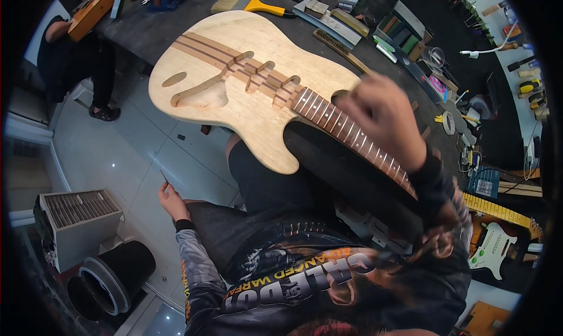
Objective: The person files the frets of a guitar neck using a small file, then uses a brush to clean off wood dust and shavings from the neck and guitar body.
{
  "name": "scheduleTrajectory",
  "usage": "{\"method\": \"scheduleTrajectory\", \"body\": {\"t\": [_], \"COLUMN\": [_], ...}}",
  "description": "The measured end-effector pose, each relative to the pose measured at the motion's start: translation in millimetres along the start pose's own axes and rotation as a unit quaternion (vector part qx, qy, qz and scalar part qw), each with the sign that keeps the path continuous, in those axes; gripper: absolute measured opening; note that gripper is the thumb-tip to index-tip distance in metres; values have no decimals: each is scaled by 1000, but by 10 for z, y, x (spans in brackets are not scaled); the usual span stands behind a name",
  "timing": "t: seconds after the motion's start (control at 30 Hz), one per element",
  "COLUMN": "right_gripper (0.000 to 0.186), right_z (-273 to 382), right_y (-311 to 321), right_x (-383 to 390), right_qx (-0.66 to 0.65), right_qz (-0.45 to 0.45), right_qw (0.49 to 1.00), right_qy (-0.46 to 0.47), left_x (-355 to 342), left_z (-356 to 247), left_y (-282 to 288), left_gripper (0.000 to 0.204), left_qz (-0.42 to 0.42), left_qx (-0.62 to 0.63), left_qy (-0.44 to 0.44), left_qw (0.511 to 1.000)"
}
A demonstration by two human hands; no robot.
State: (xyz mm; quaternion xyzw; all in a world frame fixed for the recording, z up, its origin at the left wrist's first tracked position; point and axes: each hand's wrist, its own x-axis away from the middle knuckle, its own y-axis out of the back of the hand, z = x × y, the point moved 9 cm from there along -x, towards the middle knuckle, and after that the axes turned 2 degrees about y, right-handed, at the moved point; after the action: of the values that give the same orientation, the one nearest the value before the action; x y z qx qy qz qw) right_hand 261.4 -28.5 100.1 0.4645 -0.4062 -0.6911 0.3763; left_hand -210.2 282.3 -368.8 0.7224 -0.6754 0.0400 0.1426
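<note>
An unfinished electric guitar body [258, 48] of pale wood, with darker stripes and carved cavities, lies over the bench edge above my lap. Its fretted neck [352, 133] runs down to the right. My right hand [384, 116], blurred by motion, is over the neck beside the body's cutaway; its fingers look curled, but whether they hold anything is not visible. Low on the left, away from the guitar, my left hand [172, 203] pinches a thin, pointed tool [163, 176], too small to name exactly.
On the dark bench [193, 19] are a yellow-handled paintbrush [255, 4], a wooden-backed brush [331, 41] and sanding blocks [404, 34]. Another guitar [498, 242] is at right. A seated person [76, 66] holds an orange-brown guitar body at left. A black bin [126, 271] stands below.
</note>
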Motion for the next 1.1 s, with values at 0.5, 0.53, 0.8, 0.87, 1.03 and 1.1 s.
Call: {"method": "scheduleTrajectory", "body": {"t": [0.5,0.53,0.8,0.87,1.03,1.1], "right_gripper": [39,39,45,43,36,35], "right_z": [-1640,-1633,-575,-516,-457,-615], "right_y": [-1957,-1879,228,747,1687,1640], "right_x": [-3006,-3036,-2820,-2655,-1520,-1051], "right_qx": [218,217,-53,0,-10,-18], "right_qz": [130,130,-65,-159,-225,-187], "right_qw": [967,968,996,985,974,977], "right_qy": [3,2,4,65,24,-100], "left_x": [102,94,100,38,-36,6], "left_z": [-86,-75,-141,-82,7,-72], "left_y": [300,303,98,61,-21,-40], "left_gripper": [32,32,30,30,31,31], "left_qz": [-42,-42,-18,-16,-7,-1], "left_qx": [-164,-165,-240,-221,-181,-198], "left_qy": [-62,-63,-65,-75,-62,-56], "left_qw": [984,983,968,972,982,979]}}
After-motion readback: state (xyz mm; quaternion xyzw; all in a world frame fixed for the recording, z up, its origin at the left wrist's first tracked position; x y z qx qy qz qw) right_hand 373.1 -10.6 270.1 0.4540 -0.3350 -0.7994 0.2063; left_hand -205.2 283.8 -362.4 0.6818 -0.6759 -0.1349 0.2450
